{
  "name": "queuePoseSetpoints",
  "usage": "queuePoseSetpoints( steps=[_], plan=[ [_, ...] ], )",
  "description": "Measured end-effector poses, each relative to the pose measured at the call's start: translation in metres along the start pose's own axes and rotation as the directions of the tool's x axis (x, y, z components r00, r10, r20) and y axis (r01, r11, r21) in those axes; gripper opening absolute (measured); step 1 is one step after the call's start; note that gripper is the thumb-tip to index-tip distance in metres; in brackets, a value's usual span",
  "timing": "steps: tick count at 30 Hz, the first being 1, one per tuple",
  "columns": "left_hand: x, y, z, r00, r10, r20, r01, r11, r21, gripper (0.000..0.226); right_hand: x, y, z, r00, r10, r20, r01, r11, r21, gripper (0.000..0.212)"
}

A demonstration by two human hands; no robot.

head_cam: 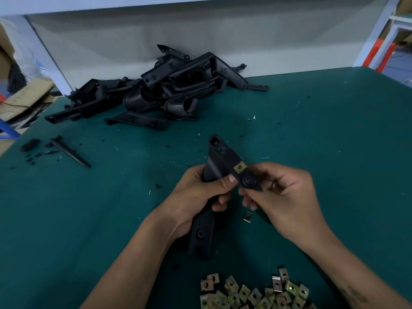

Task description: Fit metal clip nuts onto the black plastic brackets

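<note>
My left hand (pixel 196 195) grips a black plastic bracket (pixel 219 157) around its middle, lifted above the green table. A brass-coloured clip nut (pixel 239 167) sits on the bracket's right edge. My right hand (pixel 283 197) pinches the bracket's pointed end next to that nut. A single loose clip nut (pixel 248 217) lies on the table just below my hands. Several more clip nuts (pixel 252 293) are heaped at the near edge between my forearms.
A pile of black brackets (pixel 160 90) is stacked at the back of the green table (pixel 334 134). A thin black plastic piece (pixel 69 152) and small black scraps lie at the left. Cardboard boxes (pixel 24 97) stand beyond the table's left edge.
</note>
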State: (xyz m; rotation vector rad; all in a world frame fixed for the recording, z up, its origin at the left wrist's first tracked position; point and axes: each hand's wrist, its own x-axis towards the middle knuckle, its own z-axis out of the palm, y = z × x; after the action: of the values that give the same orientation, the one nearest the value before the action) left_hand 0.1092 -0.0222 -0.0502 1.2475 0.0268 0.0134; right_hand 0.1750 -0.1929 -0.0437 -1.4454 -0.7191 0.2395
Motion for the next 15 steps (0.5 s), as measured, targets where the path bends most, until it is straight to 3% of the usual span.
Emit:
queuePoseSetpoints(
  steps=[4, 6, 11, 15],
  plan=[
    [0.000, 0.003, -0.004, 0.999, -0.042, 0.031, 0.046, 0.987, -0.151, 0.014, 0.010, 0.008, -0.012, 0.978, 0.139, -0.158, -0.114, 0.981, 0.156, 0.027],
    [-0.002, 0.005, -0.004, 0.998, -0.047, 0.047, 0.056, 0.977, -0.205, 0.016, 0.013, 0.011, -0.017, 0.964, 0.202, -0.173, -0.160, 0.960, 0.231, 0.026],
    [0.000, 0.005, -0.002, 0.997, -0.071, -0.019, 0.066, 0.981, -0.183, 0.026, 0.017, 0.006, -0.021, 0.948, 0.288, -0.138, -0.205, 0.881, 0.426, 0.013],
    [0.004, 0.003, -0.001, 0.996, -0.072, -0.047, 0.063, 0.983, -0.170, 0.021, 0.024, 0.000, -0.019, 0.949, 0.314, 0.006, -0.271, 0.810, 0.520, 0.012]
  ],
)
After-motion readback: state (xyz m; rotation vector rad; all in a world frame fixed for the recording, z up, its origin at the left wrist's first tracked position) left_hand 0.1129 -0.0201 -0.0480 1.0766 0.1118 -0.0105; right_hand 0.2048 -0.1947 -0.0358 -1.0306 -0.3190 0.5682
